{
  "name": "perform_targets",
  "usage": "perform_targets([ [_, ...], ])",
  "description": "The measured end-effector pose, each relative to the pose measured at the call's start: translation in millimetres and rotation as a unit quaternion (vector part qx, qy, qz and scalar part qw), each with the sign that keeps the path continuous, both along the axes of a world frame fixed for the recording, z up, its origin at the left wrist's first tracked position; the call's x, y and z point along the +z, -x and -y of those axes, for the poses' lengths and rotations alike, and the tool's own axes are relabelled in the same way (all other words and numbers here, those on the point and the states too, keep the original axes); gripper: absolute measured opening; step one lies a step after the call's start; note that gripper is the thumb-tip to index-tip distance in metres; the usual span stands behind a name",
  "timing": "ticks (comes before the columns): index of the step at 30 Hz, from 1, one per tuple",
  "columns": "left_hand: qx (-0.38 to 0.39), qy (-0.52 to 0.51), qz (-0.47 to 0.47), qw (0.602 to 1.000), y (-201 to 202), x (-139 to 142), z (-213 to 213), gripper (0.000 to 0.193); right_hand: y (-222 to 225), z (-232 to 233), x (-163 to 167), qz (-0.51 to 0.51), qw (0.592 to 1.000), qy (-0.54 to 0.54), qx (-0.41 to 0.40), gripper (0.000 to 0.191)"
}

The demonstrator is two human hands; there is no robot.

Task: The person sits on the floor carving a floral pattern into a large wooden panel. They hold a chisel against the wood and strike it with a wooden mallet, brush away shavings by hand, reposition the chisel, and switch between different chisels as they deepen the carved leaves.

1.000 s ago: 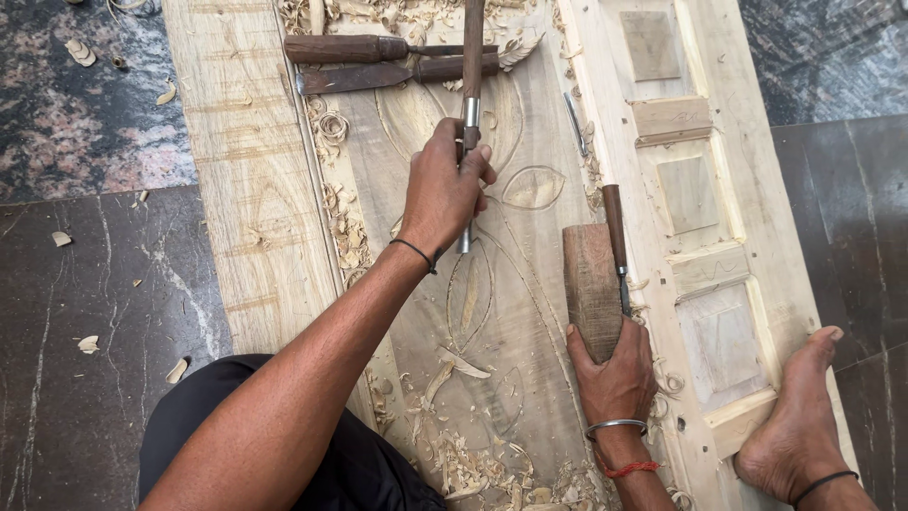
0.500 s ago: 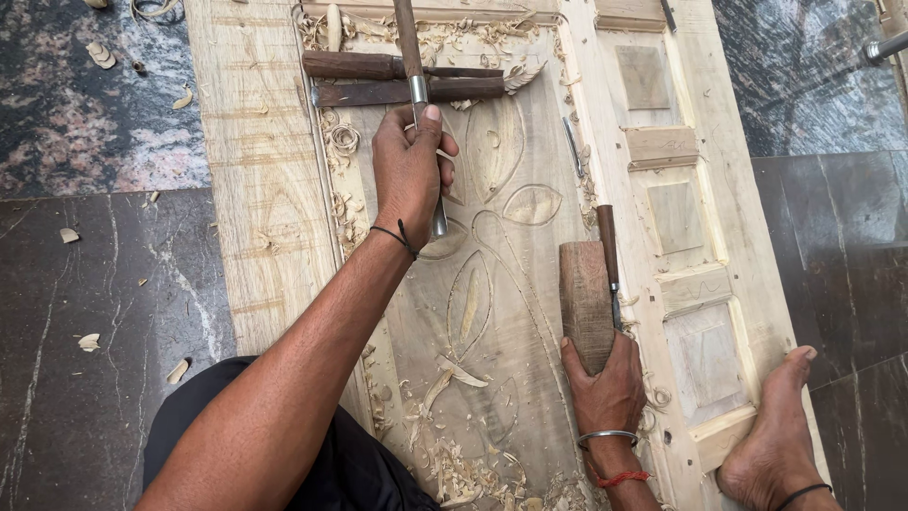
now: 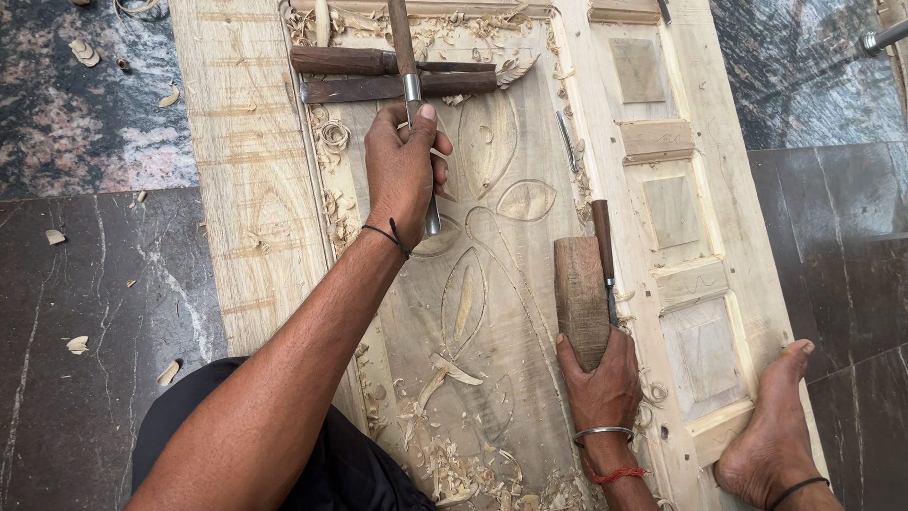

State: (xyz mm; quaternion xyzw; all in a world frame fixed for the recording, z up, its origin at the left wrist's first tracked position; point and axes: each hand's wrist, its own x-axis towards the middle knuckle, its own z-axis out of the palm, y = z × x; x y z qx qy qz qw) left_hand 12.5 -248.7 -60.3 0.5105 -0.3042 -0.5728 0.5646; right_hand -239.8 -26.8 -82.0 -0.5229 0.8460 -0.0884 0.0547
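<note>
My left hand (image 3: 402,170) is wrapped around a long chisel (image 3: 412,87) with a wooden handle. Its steel blade points down onto the carved wood panel (image 3: 492,312), beside an incised leaf outline (image 3: 525,199). My right hand (image 3: 601,383) grips the lower end of a blocky wooden mallet (image 3: 579,289), which rests upright on the panel to the right of the leaf carvings. A second chisel (image 3: 603,255) lies along the mallet's right side, touching my right fingers.
Two dark-handled tools (image 3: 378,61) lie crosswise at the panel's top. The door frame (image 3: 662,203) with recessed squares runs along the right, with a bare foot (image 3: 771,426) on it. Wood shavings (image 3: 454,464) litter the panel's lower part. Dark stone floor (image 3: 85,312) surrounds it.
My left hand has shifted the chisel slightly left and up across the panel, and the handle now leans left. My right hand and the mallet have stayed put.
</note>
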Motion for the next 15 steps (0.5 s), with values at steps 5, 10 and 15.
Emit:
perform_targets([
  [5,-0.003,-0.001,0.004,1.000,0.2,0.3,0.1,0.033,-0.9,0.5,1.5,-0.001,1.000,-0.002,-0.001,0.057],
  [10,-0.005,-0.003,-0.001,1.000,0.6,-0.4,0.2,0.034,-1.9,0.4,1.4,0.012,1.000,-0.018,-0.018,0.057],
  [15,0.000,-0.005,-0.020,1.000,0.5,-0.4,0.2,0.032,-3.6,0.3,2.4,0.013,1.000,-0.006,-0.008,0.057],
])
